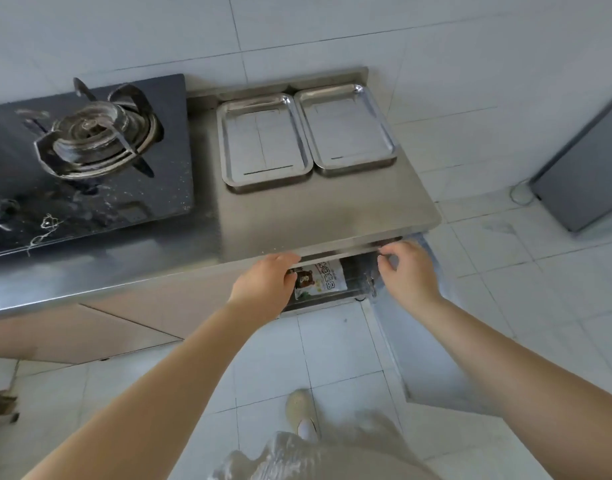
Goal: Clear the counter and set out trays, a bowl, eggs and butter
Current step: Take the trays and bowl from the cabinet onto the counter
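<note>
- Two steel trays sit side by side, touching, at the back of your steel tabletop [318,220]: left tray [264,143], right tray [346,128], both bare inside.
- Your left hand [263,284] is at the tabletop's front edge, fingers curled under the lip into the open cabinet [356,275] below; can't tell if they grip anything.
- Your right hand [406,268] hovers just beside the same edge, fingers loosely curled, holding nothing visible.
- A printed snack bag [323,278] with a bear on it lies inside the cabinet, between your hands, touching or just beside the left one.
- The cabinet door [432,341] hangs open to the right.
- Black gas stove [86,161] with one burner, left of the trays.
- Grey appliance [584,174] on the tiled floor, far right.
</note>
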